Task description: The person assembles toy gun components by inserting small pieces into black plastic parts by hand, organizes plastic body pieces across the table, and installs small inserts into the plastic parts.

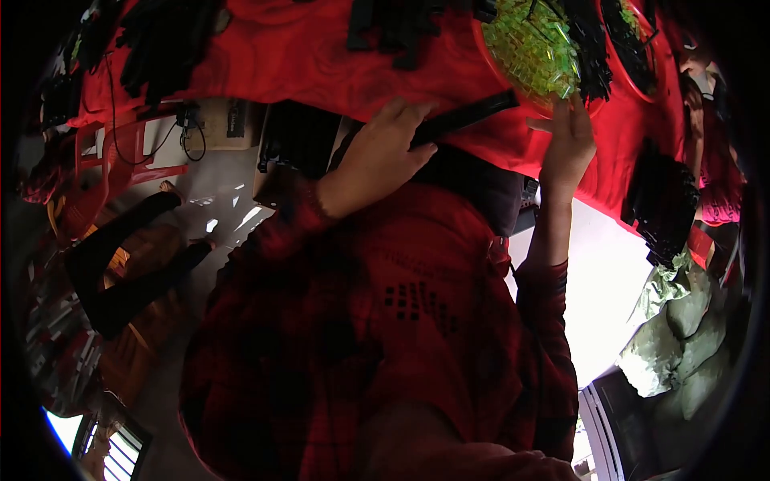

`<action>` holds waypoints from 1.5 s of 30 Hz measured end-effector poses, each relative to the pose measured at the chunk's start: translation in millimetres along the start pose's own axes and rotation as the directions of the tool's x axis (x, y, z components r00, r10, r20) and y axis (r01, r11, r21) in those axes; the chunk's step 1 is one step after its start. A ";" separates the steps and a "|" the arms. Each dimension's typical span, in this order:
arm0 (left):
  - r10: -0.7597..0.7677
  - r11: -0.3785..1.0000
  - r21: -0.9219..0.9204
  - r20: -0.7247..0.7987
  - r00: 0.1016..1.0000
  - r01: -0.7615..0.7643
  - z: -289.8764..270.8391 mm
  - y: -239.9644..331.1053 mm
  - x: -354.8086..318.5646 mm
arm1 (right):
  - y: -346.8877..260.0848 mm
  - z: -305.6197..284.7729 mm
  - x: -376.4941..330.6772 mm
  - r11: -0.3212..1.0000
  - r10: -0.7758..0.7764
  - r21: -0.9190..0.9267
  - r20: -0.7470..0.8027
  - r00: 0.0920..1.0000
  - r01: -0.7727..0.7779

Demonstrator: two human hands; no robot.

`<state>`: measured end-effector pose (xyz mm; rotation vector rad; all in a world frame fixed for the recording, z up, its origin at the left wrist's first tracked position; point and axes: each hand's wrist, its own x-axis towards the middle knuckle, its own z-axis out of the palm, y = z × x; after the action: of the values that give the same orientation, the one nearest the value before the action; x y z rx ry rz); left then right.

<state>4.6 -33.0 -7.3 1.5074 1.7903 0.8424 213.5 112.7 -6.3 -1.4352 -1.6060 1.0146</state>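
Observation:
My left hand (381,158) is closed around one end of a long, flat black bar (473,115), which slants up to the right over the table's near edge. My right hand (568,148) reaches up to the near rim of a round red container heaped with small, shiny yellow-green pieces (533,50). Its fingers are stretched out and apart, with the tips at the edge of the heap. Whether a small piece lies at those fingertips is too fine to make out.
Black bars (393,28) and another dark stack (164,48) lie on the red tablecloth (281,48). A second red container (634,48) holds dark pieces. Below left are a red plastic chair (96,188) and a person's legs (132,272). Pale sacks (678,345) stand right.

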 end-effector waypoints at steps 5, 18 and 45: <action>-0.060 0.991 -0.112 0.078 0.995 0.069 5.2 13.1 3.3 | -3.9 -3.4 -27.5 0.978 -0.197 -0.061 0.048 0.979 0.200; 0.121 0.673 -0.702 0.415 0.902 0.233 16.3 18.5 -14.5 | -21.7 -8.7 -69.9 0.985 0.067 0.160 0.008 0.998 -0.068; 0.111 0.132 -0.874 0.482 0.869 0.468 54.5 0.8 -41.2 | -19.8 -13.3 -135.0 0.845 -0.376 -0.331 0.190 0.907 0.420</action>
<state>54.5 -69.9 -35.8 0.4118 0.6054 1.0815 230.7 -21.7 14.2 -1.2013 -2.1586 0.5824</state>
